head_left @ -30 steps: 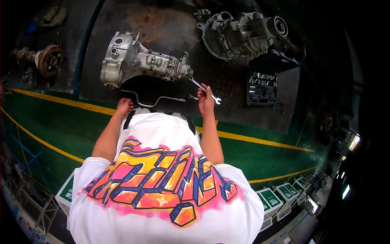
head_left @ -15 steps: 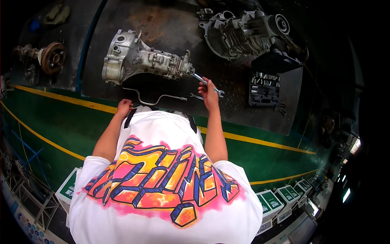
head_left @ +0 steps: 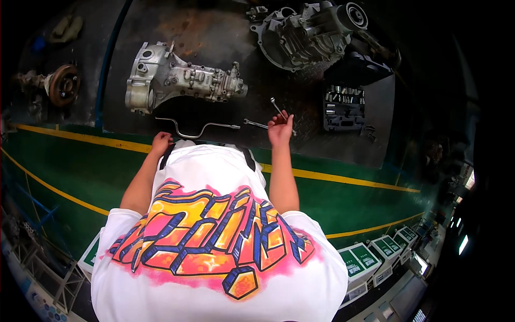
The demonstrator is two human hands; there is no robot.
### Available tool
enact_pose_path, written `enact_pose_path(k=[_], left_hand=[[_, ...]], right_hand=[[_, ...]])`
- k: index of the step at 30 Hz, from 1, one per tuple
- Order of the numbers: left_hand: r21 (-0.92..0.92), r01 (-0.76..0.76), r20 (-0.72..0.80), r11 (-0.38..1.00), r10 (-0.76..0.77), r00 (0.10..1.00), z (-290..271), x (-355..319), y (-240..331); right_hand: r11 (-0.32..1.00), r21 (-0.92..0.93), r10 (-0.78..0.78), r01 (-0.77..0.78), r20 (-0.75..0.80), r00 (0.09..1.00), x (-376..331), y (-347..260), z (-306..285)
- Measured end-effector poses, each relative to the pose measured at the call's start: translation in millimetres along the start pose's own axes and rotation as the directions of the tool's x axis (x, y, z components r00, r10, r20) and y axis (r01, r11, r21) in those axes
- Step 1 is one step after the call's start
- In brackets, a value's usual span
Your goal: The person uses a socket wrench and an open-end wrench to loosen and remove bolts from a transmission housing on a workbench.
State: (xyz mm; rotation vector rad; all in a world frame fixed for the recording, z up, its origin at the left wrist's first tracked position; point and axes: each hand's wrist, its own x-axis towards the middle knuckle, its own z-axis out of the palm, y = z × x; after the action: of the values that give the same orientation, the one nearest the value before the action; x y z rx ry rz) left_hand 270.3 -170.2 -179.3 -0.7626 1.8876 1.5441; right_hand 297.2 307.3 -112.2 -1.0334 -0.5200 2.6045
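Observation:
My right hand (head_left: 280,129) is closed around a slim silver wrench (head_left: 276,105) that sticks up and to the left from my fingers, over the dark mat (head_left: 225,32). A second wrench (head_left: 254,124) lies just left of that hand. My left hand (head_left: 161,143) rests with curled fingers at the mat's near edge and holds nothing. It is just below the left end of a bent crank handle (head_left: 196,130). Beyond the crank lies a silver gearbox housing (head_left: 182,80). My white shirt with a bright print fills the lower part of the view.
A larger gearbox casing (head_left: 306,32) lies at the back right of the mat. A black socket set (head_left: 343,107) sits right of my right hand. A brake hub (head_left: 61,83) lies far left. The green floor (head_left: 348,204) has yellow lines, and green-and-white boxes (head_left: 375,255) stand at the lower right.
My right hand has drawn the wrench back, down and to the right, away from the end of the gearbox housing. My left hand stays at the mat's edge.

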Motion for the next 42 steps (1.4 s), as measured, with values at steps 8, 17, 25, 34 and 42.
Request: enact_pose_path(k=[8,17,25,34,42], left_hand=[[0.086,-0.050,0.011,0.995,0.050,0.999,-2.5,-7.3,4.2],[0.136,-0.062,-0.036,0.989,0.067,0.997,-25.0,-23.9,-21.4],[0.260,0.045,-0.087,0.964,-0.023,0.996,-30.4,-53.1,-4.0],[0.314,-0.027,-0.058,0.949,0.048,0.997,-22.7,-48.9,-17.0],[0.262,0.008,-0.062,0.965,0.008,0.998,-21.2,-70.1,-2.9]], right_hand=[[0.565,-0.802,-0.030,-0.191,-0.252,0.967,60.4,-26.7,-57.4],[-0.533,-0.783,0.047,0.322,0.352,0.935,45.9,0.3,-56.7],[-0.829,-0.475,0.135,0.295,0.343,0.930,17.9,21.4,-89.2],[0.924,-0.382,0.077,0.022,0.242,0.967,-9.7,33.9,54.1],[0.969,-0.233,-0.047,0.082,0.150,0.988,9.2,58.0,94.7]])
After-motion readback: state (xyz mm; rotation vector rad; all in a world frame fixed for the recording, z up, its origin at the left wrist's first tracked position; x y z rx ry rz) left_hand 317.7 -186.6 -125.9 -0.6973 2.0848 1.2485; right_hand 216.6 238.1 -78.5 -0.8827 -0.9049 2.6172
